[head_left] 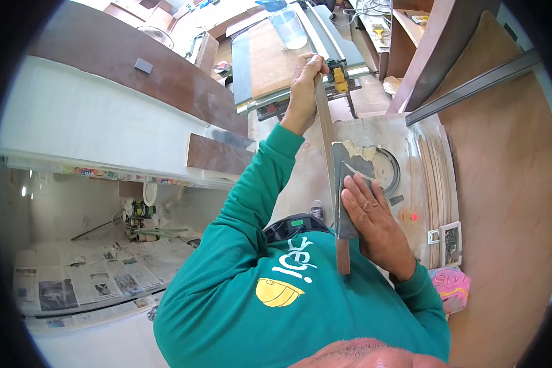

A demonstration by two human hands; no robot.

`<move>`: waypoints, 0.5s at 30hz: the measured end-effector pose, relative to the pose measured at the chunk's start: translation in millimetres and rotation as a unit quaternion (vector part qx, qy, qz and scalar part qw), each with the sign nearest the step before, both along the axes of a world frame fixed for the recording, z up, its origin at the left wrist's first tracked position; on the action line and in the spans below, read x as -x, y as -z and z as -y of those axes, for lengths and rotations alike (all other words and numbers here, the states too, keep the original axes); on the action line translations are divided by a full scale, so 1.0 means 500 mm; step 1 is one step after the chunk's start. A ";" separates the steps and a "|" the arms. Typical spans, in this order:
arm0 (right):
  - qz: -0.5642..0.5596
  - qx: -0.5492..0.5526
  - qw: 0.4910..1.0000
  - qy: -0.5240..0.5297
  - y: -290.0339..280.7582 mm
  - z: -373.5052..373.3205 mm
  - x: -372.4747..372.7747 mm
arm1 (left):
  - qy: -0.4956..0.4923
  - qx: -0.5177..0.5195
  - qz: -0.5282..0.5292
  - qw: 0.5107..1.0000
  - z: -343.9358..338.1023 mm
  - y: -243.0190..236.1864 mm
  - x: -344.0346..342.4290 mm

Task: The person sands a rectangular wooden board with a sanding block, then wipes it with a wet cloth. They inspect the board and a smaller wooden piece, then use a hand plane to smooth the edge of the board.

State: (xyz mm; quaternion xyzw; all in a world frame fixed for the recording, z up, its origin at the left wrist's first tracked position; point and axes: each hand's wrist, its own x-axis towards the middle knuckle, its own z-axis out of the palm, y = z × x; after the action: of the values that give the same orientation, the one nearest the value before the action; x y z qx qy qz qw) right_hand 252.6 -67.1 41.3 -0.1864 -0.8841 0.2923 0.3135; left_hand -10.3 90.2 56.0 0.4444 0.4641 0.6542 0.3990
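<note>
The left hand pinched the twelve-o'clock end of a probably light, stiff wooden strip, best held there; the right hand lay flattened over a dark sheet, grip unclear.

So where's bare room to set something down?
The wood panel looks bare left of the jug. On the bench, a smaller patch is free, above the coil in view. Crowded: around the right hand, coil, red cap and slats.

White lettering on green sweatshirt, letters on pink bag — newspaper print too small
</note>
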 end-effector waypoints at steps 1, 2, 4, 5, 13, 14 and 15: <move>0.003 -0.004 1.000 -0.001 -0.002 -0.008 0.007 | -0.007 -0.013 0.015 1.000 0.003 -0.003 0.001; 0.007 -0.006 1.000 0.007 -0.007 -0.013 0.011 | -0.006 -0.020 0.017 1.000 0.003 -0.002 -0.002; 0.006 -0.021 1.000 0.020 -0.041 -0.088 0.061 | -0.007 -0.036 0.017 0.999 -0.001 -0.002 0.000; -0.005 -0.029 0.999 0.031 -0.047 -0.126 0.085 | 0.016 -0.040 0.026 0.999 -0.008 -0.003 -0.001; -0.009 -0.026 0.999 -0.021 -0.005 0.006 0.003 | 0.002 -0.032 0.006 0.999 -0.005 0.008 0.003; -0.025 -0.020 0.999 -0.022 0.001 0.001 0.014 | -0.007 -0.049 -0.002 0.999 -0.001 0.011 0.014; -0.037 -0.015 0.999 -0.012 0.003 -0.006 0.020 | -0.004 -0.065 -0.004 0.998 -0.010 0.016 0.015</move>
State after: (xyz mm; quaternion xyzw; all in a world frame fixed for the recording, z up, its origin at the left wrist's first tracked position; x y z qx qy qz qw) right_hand 242.5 -63.9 39.6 -0.1606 -0.8782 0.2897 0.3450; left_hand -17.6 95.4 48.1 0.4703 0.4242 0.6828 0.3642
